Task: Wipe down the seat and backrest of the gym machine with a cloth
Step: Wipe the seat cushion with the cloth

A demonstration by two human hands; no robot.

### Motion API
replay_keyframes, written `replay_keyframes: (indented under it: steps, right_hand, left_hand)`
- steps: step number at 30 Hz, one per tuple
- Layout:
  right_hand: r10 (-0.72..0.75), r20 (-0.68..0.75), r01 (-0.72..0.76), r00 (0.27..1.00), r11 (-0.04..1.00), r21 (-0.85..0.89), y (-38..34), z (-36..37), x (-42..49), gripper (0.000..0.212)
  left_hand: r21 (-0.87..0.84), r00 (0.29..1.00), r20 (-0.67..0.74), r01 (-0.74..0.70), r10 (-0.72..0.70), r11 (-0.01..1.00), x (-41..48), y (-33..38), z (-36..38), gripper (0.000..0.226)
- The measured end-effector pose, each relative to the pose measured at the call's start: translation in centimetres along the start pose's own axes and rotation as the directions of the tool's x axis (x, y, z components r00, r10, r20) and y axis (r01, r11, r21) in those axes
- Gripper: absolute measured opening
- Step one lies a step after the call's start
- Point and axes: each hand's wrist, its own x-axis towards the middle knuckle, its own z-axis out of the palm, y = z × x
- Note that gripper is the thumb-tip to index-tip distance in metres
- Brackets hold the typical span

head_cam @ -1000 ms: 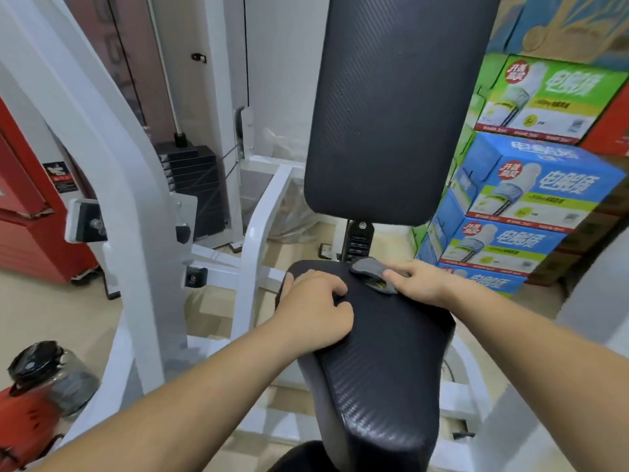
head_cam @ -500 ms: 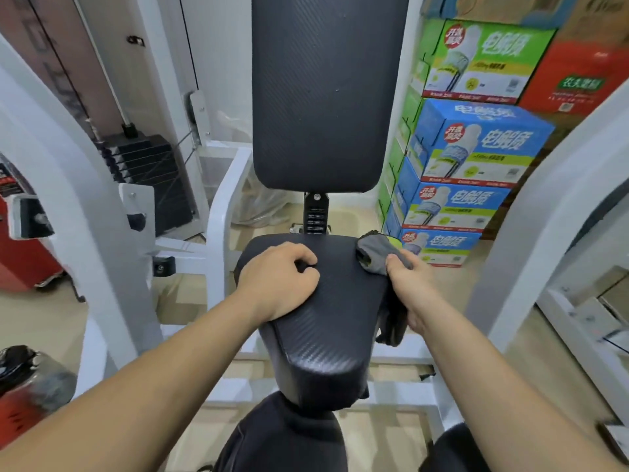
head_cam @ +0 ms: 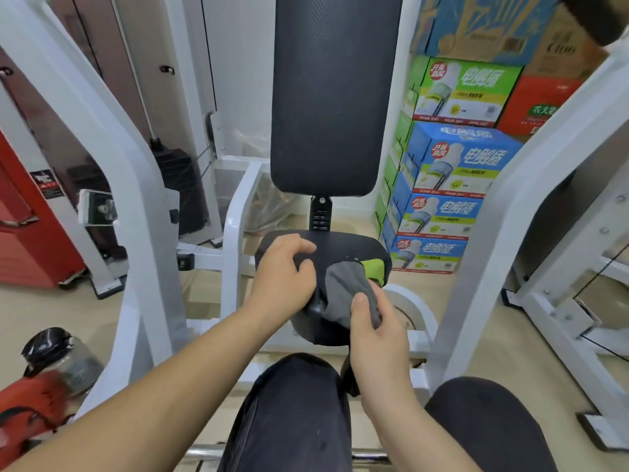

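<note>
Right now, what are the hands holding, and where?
The right hand pinches the grey cloth at its near end. The left hand holds nothing; it rests on the seat.

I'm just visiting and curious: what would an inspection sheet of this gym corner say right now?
Surface: black padded seat, cloth lying on its right side.
Job's things: grey and green cloth draped over the seat; upright black backrest behind, untouched.
Clutter: jug with a black lid on the floor at left.
Hands: left hand rests on the seat's left side; right hand grips the cloth at the seat's front.
Cables: thin cable running down to the weight stack.
Surroundings: white machine frame, stacked drink cartons, red cabinet.
</note>
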Motion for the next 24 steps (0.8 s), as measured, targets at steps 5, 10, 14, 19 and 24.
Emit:
replay_keyframes:
  steps: [5, 10, 14, 19, 24]
  right_hand:
    - [-0.212, 0.077, 0.226, 0.974, 0.932, -0.283, 1.1, 0.6, -3.9, 0.052]
    - [-0.345, 0.200, 0.388, 0.917, 0.886, -0.252, 1.5, 0.3, -4.3, 0.055]
    - [-0.183, 0.207, 0.129, 0.961, 0.959, 0.253, -0.6, -4.0, -2.0, 0.059]
    - [-0.040, 0.215, -0.012, 0.976, 0.972, 0.237, -4.0, -6.6, 0.9, 0.034]
    - [-0.120, 0.165, 0.160, 0.979, 0.955, -0.251, -3.4, -6.8, 4.4, 0.026]
  left_hand:
    - [0.053, 0.923, -0.184, -0.335, 0.339, 0.941, -7.0, 1.3, -2.1, 0.029]
    - [0.050, 0.921, 0.104, -0.382, 0.376, 0.923, -10.9, -0.4, -0.7, 0.049]
    - [0.343, 0.956, 0.141, -0.292, 0.259, 0.893, -11.7, 0.9, 1.5, 0.071]
    - [0.702, 0.979, 0.167, -0.200, 0.115, 0.684, -10.2, 3.6, 5.2, 0.091]
    - [0.606, 0.930, 0.099, -0.339, 0.355, 0.720, -9.5, 1.0, 4.3, 0.063]
